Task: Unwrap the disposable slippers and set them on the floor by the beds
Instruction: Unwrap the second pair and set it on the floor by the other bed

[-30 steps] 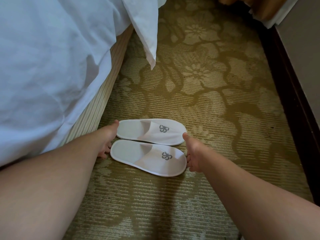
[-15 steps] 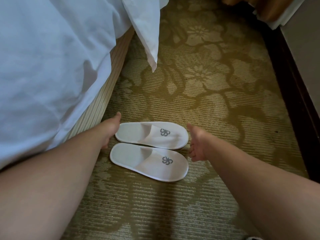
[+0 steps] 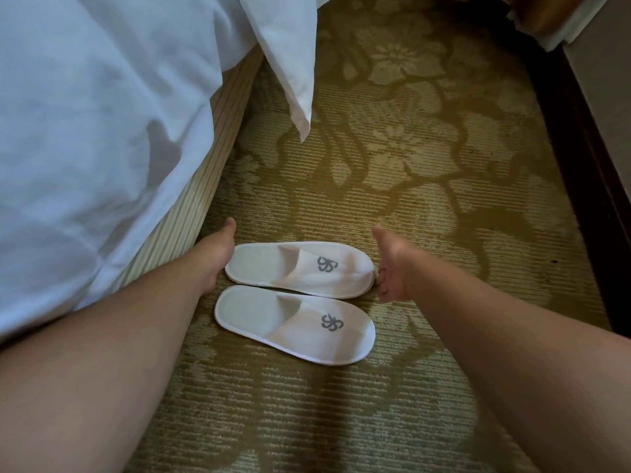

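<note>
Head view, the only one:

- Hidden or cut off: the left hand (image 3: 218, 257) is seen from the back. Its thumb sticks up and its fingers are out of sight behind the palm, so I can't tell how far they curl. An orange and white object at the top right is cropped and can't be identified.
- Materials: both slippers are thin white non-woven fabric with flat soles, closed toes and a grey looped logo. The carpet (image 3: 426, 186) is ribbed olive and beige pile with a floral pattern. The bed base (image 3: 191, 213) is striped fabric, with wrinkled white bedding (image 3: 85, 131) over it. A dark skirting board (image 3: 580, 199) runs along the right.
- Position: the far slipper (image 3: 297, 269) and near slipper (image 3: 293, 322) lie flat on the carpet, side by side and almost touching. Their toes point right, and they sit just beside the bed base.
- Hands: the left hand rests against the far slipper's heel end. The right hand (image 3: 389, 268) is at its toe end with the thumb up and the fingers loosely bent down, gripping nothing. The fingertips sit at the toe edge.
</note>
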Action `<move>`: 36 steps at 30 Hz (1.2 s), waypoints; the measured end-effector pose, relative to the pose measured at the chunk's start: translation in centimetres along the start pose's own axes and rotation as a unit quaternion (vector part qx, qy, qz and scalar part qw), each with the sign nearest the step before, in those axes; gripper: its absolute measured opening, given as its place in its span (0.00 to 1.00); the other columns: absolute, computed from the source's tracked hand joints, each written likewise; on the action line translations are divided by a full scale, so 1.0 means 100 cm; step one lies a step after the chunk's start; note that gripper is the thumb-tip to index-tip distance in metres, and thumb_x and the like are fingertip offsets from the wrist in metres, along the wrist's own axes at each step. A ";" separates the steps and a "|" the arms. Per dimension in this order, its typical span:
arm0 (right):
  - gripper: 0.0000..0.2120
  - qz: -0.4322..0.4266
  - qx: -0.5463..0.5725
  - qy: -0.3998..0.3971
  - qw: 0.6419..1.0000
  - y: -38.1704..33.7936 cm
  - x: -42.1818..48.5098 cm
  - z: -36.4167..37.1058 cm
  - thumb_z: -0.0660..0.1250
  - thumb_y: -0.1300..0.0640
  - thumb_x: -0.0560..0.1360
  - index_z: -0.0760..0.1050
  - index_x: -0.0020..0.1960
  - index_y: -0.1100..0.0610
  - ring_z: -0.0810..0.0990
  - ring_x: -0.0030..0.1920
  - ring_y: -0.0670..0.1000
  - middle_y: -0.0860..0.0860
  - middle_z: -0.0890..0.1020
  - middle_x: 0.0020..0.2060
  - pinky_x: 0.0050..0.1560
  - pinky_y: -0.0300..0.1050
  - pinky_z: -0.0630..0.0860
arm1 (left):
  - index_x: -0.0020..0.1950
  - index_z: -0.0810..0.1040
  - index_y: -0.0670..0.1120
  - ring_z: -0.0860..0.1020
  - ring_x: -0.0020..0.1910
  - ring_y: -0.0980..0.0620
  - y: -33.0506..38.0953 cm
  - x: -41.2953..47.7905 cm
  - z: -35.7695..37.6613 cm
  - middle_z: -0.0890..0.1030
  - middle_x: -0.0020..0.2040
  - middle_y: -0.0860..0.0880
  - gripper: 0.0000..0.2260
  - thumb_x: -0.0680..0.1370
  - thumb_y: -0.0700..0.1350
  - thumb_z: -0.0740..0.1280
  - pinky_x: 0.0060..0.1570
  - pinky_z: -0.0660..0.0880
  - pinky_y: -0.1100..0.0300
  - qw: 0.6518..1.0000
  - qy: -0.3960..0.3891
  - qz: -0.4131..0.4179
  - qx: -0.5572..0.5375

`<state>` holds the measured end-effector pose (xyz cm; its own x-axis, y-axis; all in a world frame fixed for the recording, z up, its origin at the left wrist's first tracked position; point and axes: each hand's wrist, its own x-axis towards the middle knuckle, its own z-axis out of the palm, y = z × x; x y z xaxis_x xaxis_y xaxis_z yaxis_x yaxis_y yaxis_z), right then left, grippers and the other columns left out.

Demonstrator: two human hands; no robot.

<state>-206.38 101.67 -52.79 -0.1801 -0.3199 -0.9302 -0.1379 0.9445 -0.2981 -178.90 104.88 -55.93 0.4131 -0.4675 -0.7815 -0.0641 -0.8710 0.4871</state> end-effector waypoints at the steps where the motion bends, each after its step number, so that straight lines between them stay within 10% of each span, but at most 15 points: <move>1: 0.44 -0.002 0.001 -0.003 1.000 0.001 0.000 0.001 0.56 0.29 0.74 0.54 0.78 0.58 0.58 0.75 0.64 0.60 0.57 0.78 0.73 0.64 0.57 | 0.80 0.58 0.46 0.61 0.77 0.41 0.000 0.001 0.001 0.60 0.80 0.44 0.37 0.78 0.70 0.52 0.75 0.56 0.42 1.000 0.001 0.001 -0.001; 21: 0.40 -0.014 -0.024 -0.018 0.999 0.006 0.006 0.003 0.55 0.30 0.75 0.62 0.73 0.60 0.73 0.63 0.62 0.61 0.73 0.67 0.56 0.57 0.66 | 0.80 0.59 0.49 0.62 0.76 0.41 -0.006 0.003 0.004 0.62 0.79 0.44 0.39 0.77 0.72 0.49 0.74 0.59 0.40 0.998 -0.002 0.017 0.065; 36: 0.45 -0.017 0.000 -0.055 0.998 0.008 -0.011 -0.007 0.58 0.30 0.74 0.55 0.78 0.60 0.62 0.74 0.63 0.62 0.60 0.76 0.74 0.62 0.56 | 0.80 0.59 0.48 0.61 0.77 0.41 -0.006 -0.012 0.002 0.62 0.79 0.43 0.38 0.77 0.71 0.50 0.75 0.56 0.42 0.998 -0.005 0.020 0.059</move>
<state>-206.99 102.76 -51.89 -0.0668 -0.3422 -0.9372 -0.1431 0.9329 -0.3304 -179.53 105.91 -55.35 0.3989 -0.5032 -0.7666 -0.1870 -0.8630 0.4692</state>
